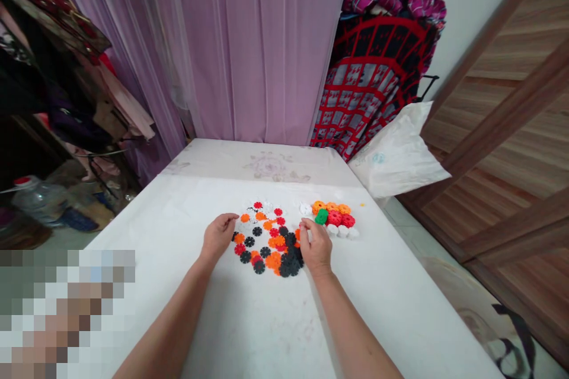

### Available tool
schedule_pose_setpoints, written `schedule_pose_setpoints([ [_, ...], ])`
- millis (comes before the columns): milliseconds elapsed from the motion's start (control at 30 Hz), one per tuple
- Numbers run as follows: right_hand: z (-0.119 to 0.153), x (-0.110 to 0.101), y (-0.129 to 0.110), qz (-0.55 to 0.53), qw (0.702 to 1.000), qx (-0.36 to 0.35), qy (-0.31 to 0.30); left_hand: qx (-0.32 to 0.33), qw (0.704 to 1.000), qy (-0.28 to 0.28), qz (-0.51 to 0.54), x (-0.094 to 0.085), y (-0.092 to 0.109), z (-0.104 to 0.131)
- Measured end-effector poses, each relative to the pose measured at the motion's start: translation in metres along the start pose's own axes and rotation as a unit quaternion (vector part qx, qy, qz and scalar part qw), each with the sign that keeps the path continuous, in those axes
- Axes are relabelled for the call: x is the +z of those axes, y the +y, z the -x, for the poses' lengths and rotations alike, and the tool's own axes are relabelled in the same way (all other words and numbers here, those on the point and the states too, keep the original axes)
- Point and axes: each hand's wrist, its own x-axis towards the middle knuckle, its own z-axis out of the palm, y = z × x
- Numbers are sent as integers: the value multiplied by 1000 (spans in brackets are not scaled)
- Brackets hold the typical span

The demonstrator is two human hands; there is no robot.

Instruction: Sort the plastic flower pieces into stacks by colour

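On the white table lies a loose spread of notched plastic snowflake discs in orange (273, 260), black (291, 263), red (258, 205) and white. My left hand (219, 235) is at the left edge of this spread, thumb and fingertips pinched together; whatever may be between them is too small to make out. At the right edge, beside the black discs, is my right hand (317, 246), its thumb and forefinger also closed together. A speck of red shows at those fingertips, but I cannot tell what it is. Part of the pile is hidden behind the right hand.
Beyond my right hand stand grouped discs: white (342, 231), red (334, 218), green (320, 217) and orange (331, 207). A white plastic bag (400, 157) hangs by the table's right edge. Purple curtains (262, 47) close off the back; hung clothes and bags (75, 71) are at left.
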Motion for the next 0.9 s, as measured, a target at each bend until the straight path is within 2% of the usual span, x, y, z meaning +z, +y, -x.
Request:
schedule_pose_setpoints([
  [133,0,8,-8,11,998,-17,-54,25,1000,-1,-8,1,-1,7],
  [300,1,13,-24,36,980,-73,-181,132,990,-36,-33,0,-1,13],
  [433,1,12,-33,37,964,-91,-246,206,975,-68,-54,0,-4,13],
  [600,0,11,-34,17,961,-92,-261,296,944,-123,-83,1,-9,12],
  [767,-1,13,-32,-15,972,-72,-221,295,941,-134,-104,2,-11,10],
  [900,-5,15,-37,15,955,-94,-282,288,935,-147,-145,5,-6,14],
])
